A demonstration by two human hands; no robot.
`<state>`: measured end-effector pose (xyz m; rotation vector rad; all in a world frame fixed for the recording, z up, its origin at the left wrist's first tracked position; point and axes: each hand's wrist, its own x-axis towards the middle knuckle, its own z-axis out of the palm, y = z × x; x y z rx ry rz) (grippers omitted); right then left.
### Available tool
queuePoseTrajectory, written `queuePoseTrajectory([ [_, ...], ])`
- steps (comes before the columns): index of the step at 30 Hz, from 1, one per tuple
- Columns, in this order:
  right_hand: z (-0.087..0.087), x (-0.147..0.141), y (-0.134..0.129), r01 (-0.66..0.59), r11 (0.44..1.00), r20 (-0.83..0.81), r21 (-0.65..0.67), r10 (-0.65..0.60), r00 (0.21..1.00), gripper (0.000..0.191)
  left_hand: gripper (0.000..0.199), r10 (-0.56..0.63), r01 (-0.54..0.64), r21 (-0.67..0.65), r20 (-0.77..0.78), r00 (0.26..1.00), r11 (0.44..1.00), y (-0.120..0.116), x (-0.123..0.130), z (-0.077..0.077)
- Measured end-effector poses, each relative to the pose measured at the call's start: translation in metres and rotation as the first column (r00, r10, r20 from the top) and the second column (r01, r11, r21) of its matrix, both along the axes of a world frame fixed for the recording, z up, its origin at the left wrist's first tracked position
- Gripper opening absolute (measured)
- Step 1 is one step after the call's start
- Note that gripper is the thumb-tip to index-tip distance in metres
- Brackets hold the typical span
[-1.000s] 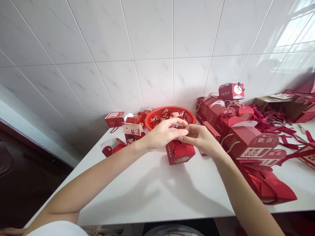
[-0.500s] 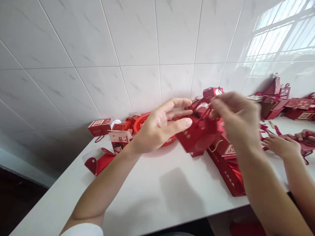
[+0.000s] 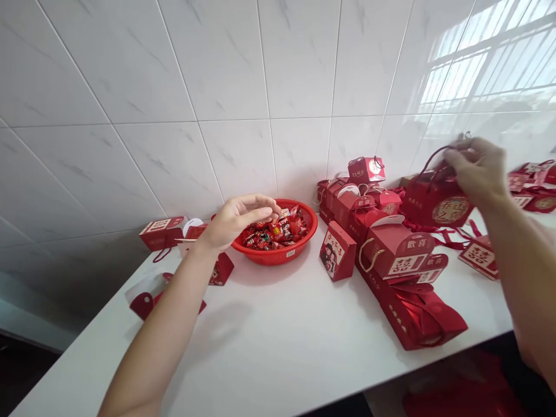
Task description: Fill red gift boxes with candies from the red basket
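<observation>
Left hand (image 3: 237, 220), fingers narrowly curled, reaches over a red basket (image 3: 271, 258) of candies (image 3: 273, 234), any grip unclear; right of the basket, right hand (image 3: 475, 171) holds a red gift box (image 3: 436, 202) by its cord handle (image 3: 434, 153), letting it hang clear of the table (image 3: 260, 347).

Red basket (image 3: 278, 259), grey-veined white tiles (image 3: 226, 63), red gift boxes (image 3: 393, 250)

Sweets (image 3: 273, 231) lie in a basket (image 3: 278, 256) on the counter (image 3: 269, 341), with gift boxes (image 3: 393, 249) seemingly on both sides
</observation>
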<state>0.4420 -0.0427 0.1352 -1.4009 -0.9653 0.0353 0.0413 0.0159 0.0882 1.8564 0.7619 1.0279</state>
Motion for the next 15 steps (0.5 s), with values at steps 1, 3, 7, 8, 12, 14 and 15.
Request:
queuePoseTrajectory([
  [1, -0.009, 0.004, 0.008, -0.021, 1.0, -0.023, -0.022, 0.02, 1.0, 0.022, 0.039, 0.01, -0.01, -0.011, -0.019, 1.0, 1.0, 0.001, -0.001, 0.002],
  [3, -0.029, 0.013, 0.027, -0.046, 0.999, -0.081, -0.029, 0.043, 0.996, 0.024, 0.04, 0.03, -0.032, -0.026, -0.068, 0.997, 0.999, 0.0, -0.004, 0.007],
  [7, -0.072, 0.028, 0.06, -0.043, 0.997, -0.109, 0.058, 0.049, 0.993, 0.026, 0.038, 0.073, -0.078, -0.023, -0.16, 0.984, 0.997, -0.005, -0.015, 0.012],
  [8, -0.082, 0.03, 0.066, -0.04, 0.997, -0.106, 0.072, 0.048, 0.993, 0.026, 0.037, 0.08, -0.085, -0.02, -0.186, 0.979, 0.996, -0.006, -0.018, 0.013],
  [12, -0.104, 0.024, 0.075, -0.09, 0.994, -0.105, 0.062, 0.096, 0.99, 0.02, 0.036, 0.122, -0.128, 0.001, -0.301, 0.946, 0.992, -0.01, -0.034, 0.015],
  [14, -0.105, 0.018, 0.073, -0.096, 0.995, -0.057, 0.022, 0.097, 0.994, 0.018, 0.037, 0.151, -0.163, -0.004, -0.353, 0.923, 0.987, -0.012, -0.043, 0.015],
  [15, -0.103, 0.015, 0.07, -0.083, 0.996, -0.001, -0.018, 0.083, 0.997, 0.017, 0.038, 0.158, -0.177, -0.016, -0.378, 0.912, 0.984, -0.013, -0.048, 0.014],
])
